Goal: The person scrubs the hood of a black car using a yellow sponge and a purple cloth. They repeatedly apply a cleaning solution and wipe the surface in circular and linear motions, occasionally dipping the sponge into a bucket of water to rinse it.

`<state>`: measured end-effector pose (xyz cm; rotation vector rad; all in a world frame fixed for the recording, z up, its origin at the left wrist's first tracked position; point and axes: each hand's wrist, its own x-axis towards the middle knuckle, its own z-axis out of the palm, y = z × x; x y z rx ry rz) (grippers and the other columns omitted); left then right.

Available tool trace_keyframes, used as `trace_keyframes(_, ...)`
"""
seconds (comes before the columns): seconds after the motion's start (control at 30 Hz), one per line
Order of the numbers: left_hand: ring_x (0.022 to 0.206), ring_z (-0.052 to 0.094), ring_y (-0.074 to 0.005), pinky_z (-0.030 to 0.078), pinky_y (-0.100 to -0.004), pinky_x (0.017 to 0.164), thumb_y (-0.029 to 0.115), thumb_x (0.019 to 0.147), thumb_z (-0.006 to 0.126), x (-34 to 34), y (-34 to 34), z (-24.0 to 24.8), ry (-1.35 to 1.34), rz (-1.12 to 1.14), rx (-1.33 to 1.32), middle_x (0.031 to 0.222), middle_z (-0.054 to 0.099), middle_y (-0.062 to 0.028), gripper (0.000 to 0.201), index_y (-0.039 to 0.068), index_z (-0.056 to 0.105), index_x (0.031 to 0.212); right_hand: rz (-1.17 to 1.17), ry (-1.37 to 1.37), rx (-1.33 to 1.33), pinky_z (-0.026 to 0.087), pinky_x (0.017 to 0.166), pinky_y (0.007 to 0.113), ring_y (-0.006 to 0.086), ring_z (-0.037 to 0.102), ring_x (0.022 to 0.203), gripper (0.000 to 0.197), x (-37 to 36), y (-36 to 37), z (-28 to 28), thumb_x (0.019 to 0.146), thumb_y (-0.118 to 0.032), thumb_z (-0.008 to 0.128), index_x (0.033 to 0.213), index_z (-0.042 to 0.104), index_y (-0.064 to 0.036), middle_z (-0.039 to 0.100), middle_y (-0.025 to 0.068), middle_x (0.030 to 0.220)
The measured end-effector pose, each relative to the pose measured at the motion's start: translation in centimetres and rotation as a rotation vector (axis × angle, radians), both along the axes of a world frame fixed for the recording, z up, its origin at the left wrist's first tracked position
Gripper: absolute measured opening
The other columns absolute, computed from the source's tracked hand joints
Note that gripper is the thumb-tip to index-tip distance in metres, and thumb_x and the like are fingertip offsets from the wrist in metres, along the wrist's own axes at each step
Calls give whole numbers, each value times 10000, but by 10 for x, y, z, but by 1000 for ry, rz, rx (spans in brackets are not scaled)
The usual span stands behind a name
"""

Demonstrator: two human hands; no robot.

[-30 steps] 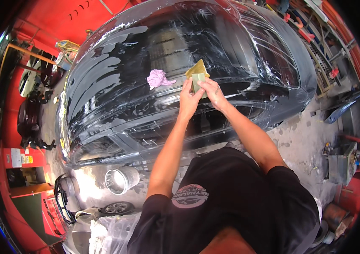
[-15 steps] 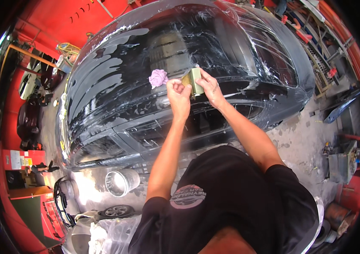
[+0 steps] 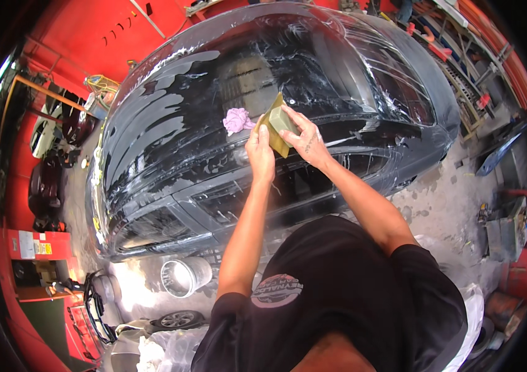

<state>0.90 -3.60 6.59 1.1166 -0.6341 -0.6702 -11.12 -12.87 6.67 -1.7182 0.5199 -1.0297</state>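
Note:
Over the near edge of the dark car's roof (image 3: 183,136), both my hands work close together. My left hand (image 3: 261,155) grips a yellowish-brown sheet of sandpaper (image 3: 266,124), thumb on its near face. In my right hand (image 3: 308,144) is a pale green sanding block (image 3: 284,121), held tilted between thumb and fingers against the sheet. The sandpaper stands out past the block at top and bottom. A crumpled lilac cloth (image 3: 237,121) lies on the roof just left of my left hand. White, milky streaks cover much of the car's surface.
A light bucket (image 3: 186,276) stands on the concrete floor behind the car's near side, left of me. Below it are a wheel (image 3: 178,319) and plastic sheeting (image 3: 173,350). Racks of parts (image 3: 462,87) line the right, and a grey metal cabinet (image 3: 504,235) stands there.
The sandpaper has opened out from beside the block and now shows a wider face. My right hand has tilted the block. The whole view has shifted slightly.

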Motion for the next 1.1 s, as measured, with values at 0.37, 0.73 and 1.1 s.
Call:
trace_keyframes(0.37, 1189, 681, -199, 591, -380, 999, 292, 1170, 506, 4, 6, -20, 53, -72, 15, 1332, 682, -101, 425, 6, 598, 1472, -65, 98, -173, 494, 1130, 465, 462, 618, 1324, 670, 0, 13, 4, 923, -215, 768, 1527, 560, -11, 605, 312, 1461)
trace_keyframes(0.73, 1322, 613, -219, 533, -371, 1057, 59, 1073, 492, 6, 15, 13, 162, -405, -18, 1583, 554, -128, 581, -55, 405, 1636, -10, 24, -112, 485, 1154, 442, 470, 606, 1365, 642, -17, 3, 7, 1000, -165, 598, 1578, 455, 78, 586, 330, 1496)
trace_keyframes(1.1, 1355, 619, -253, 500, -378, 1146, 4, 992, 759, -14, 3, 40, -355, 58, 19, 1490, 630, -201, 551, -30, 590, 1516, 241, -17, 69, 444, 1168, 359, 317, 588, 1428, 728, -18, 3, 31, 1016, -166, 507, 1690, 293, 8, 551, 273, 1588)
